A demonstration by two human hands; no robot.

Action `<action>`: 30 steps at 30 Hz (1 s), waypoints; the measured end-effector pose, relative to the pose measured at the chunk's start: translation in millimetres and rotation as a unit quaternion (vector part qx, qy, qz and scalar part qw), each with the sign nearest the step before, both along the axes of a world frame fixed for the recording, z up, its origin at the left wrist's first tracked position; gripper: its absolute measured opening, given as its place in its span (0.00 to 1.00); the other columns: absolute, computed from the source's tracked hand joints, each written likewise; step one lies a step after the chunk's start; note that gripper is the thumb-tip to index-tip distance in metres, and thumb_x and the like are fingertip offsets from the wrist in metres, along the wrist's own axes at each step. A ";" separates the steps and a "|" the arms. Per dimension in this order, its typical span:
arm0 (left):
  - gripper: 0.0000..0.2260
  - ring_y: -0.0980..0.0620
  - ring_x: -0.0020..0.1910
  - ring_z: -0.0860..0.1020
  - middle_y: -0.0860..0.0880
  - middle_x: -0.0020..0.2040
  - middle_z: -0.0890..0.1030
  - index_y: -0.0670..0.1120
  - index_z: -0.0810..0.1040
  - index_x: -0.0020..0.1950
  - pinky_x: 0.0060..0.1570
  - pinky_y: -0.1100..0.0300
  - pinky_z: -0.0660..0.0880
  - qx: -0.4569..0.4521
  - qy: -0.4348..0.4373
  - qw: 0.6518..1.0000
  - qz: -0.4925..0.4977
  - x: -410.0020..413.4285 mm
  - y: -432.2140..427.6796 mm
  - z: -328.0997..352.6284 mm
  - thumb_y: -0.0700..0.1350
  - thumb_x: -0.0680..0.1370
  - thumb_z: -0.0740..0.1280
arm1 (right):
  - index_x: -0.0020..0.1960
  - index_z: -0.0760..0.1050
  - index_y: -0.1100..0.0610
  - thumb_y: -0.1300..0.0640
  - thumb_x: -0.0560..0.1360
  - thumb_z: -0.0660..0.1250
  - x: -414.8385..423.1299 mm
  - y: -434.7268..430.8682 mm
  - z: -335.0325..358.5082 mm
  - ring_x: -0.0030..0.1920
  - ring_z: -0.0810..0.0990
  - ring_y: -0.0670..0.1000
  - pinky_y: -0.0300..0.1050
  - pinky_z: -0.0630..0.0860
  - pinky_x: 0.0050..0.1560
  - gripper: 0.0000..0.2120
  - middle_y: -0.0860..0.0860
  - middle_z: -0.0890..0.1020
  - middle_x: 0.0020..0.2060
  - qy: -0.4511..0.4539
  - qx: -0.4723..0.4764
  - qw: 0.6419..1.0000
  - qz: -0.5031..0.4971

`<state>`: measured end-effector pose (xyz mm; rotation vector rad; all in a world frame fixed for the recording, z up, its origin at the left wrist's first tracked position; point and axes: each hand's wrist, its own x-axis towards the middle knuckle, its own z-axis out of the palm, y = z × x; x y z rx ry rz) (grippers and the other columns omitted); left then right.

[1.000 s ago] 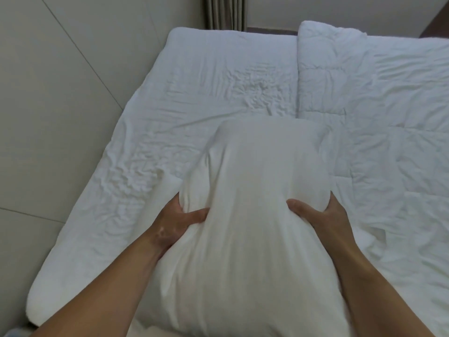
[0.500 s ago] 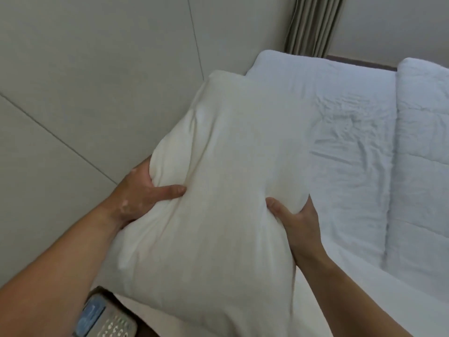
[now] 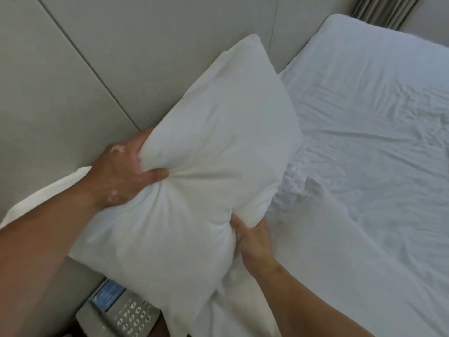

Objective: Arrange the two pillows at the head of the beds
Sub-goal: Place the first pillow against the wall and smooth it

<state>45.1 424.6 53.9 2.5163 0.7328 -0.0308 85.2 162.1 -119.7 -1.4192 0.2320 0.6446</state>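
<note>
Rumpled white bed (image 3: pixel 364 154) beside panelled wall (image 3: pixel 97 45), both hands, left (image 3: pixel 121 171) and right (image 3: pixel 252 242), clamped on tilted pillow (image 3: pixel 209 147)

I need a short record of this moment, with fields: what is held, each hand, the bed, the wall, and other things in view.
held: one white pillow, gripped by both hands, tilted, its far corner up against the wall
left hand: pinches the pillow's left edge, thumb on top
right hand: grips the lower right edge
bed: white wrinkled sheet, to the right of the pillow
wall: grey panels, behind the pillow
other: telephone with keypad, below the pillow; curtain at top right
second pillow: cannot tell
</note>
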 end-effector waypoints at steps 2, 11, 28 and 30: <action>0.38 0.36 0.55 0.82 0.40 0.54 0.84 0.54 0.68 0.82 0.55 0.51 0.74 0.017 0.025 0.999 0.011 -3.6 5.5 -26.5 0.51 0.74 0.79 | 0.69 0.77 0.51 0.60 0.70 0.80 -4.4 10.8 -26.6 0.61 0.85 0.50 0.57 0.77 0.67 0.29 0.47 0.87 0.59 0.036 -0.001 0.999 -0.005; 0.38 0.36 0.65 0.78 0.39 0.66 0.83 0.50 0.70 0.81 0.66 0.48 0.71 0.028 0.036 0.997 0.065 -39.0 8.6 -111.0 0.46 0.73 0.80 | 0.60 0.81 0.50 0.57 0.65 0.83 2.0 26.7 -87.0 0.54 0.87 0.51 0.53 0.82 0.59 0.25 0.48 0.89 0.52 0.115 -0.104 0.983 0.094; 0.53 0.47 0.78 0.71 0.49 0.82 0.70 0.55 0.53 0.87 0.74 0.56 0.68 -0.007 0.167 0.985 0.053 -70.5 25.8 -74.0 0.72 0.68 0.73 | 0.80 0.63 0.51 0.48 0.75 0.75 204.1 86.0 122.8 0.70 0.75 0.54 0.48 0.70 0.67 0.38 0.52 0.73 0.74 -0.440 -0.396 0.653 0.473; 0.59 0.48 0.77 0.72 0.50 0.81 0.71 0.55 0.54 0.86 0.73 0.56 0.69 -0.005 0.182 0.981 0.061 -78.1 26.0 -73.8 0.81 0.62 0.65 | 0.82 0.60 0.51 0.49 0.77 0.73 225.0 115.1 130.6 0.76 0.68 0.55 0.50 0.68 0.73 0.38 0.51 0.66 0.79 -0.503 -0.399 0.579 0.503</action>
